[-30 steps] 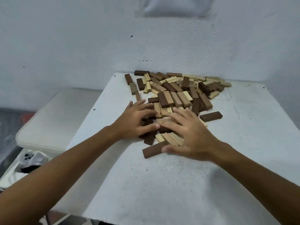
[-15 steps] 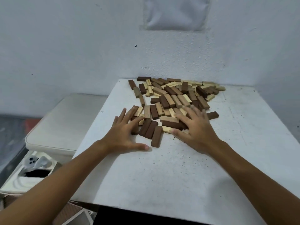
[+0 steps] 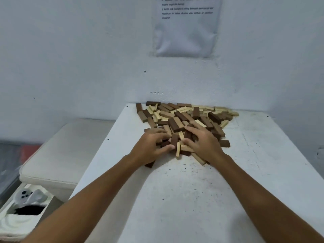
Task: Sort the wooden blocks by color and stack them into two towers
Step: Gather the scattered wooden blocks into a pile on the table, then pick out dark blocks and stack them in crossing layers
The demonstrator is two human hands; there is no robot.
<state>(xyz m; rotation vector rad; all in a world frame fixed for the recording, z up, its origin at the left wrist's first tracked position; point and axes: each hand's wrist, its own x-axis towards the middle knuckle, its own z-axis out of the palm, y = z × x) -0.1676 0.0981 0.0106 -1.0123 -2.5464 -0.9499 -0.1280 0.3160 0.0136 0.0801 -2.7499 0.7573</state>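
A jumbled pile of wooden blocks (image 3: pixel 185 116), dark brown and pale ones mixed, lies at the far middle of the white table (image 3: pixel 175 190). Both hands are in the pile's near edge. My left hand (image 3: pixel 152 145) curls its fingers and thumb round a few dark blocks (image 3: pixel 165 142). My right hand (image 3: pixel 204 143) rests with spread fingers on top of mixed blocks. A pale block (image 3: pixel 178 149) stands on edge between the two thumbs. One dark block (image 3: pixel 224 143) lies alone just right of my right hand. No tower stands on the table.
A white wall runs right behind the pile, with a sheet of paper (image 3: pixel 185 27) stuck on it. A pale padded bench (image 3: pixel 66 151) sits left of the table. Below it, an open box (image 3: pixel 26 204) holds a white controller.
Both hands have drawn together into the near blocks. My left hand went from flat on the table to curled round dark blocks. The near blocks are bunched up between the hands.
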